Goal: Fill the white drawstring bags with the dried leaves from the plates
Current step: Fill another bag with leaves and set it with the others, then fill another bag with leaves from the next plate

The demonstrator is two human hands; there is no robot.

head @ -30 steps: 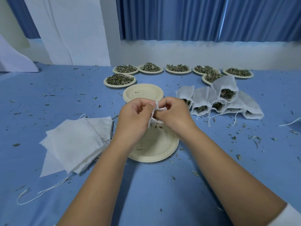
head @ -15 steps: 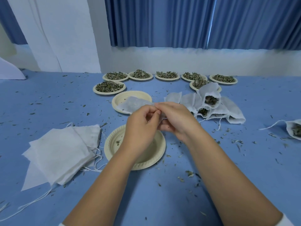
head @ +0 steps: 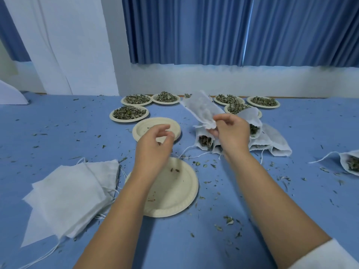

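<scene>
My right hand (head: 232,133) pinches a white drawstring bag (head: 201,108) by its mouth and holds it up, tilted away to the upper left, over the pile of filled bags (head: 270,138). Dark leaves show faintly through its cloth. My left hand (head: 153,146) hovers loosely curled and holds nothing, above a nearly bare plate (head: 174,191) with a few crumbs. A stack of flat unfilled bags (head: 70,197) lies at the left. Several plates of dried leaves (head: 129,113) line the back of the table.
A small stack of emptied plates (head: 153,127) sits behind my left hand. One more filled bag (head: 349,164) lies at the right edge. Leaf crumbs are scattered over the blue tabletop (head: 58,133). A wall and blue curtains stand behind the table.
My hands have come apart. The left hand let go of the bag, and the right hand carried it up and to the right toward the filled pile.
</scene>
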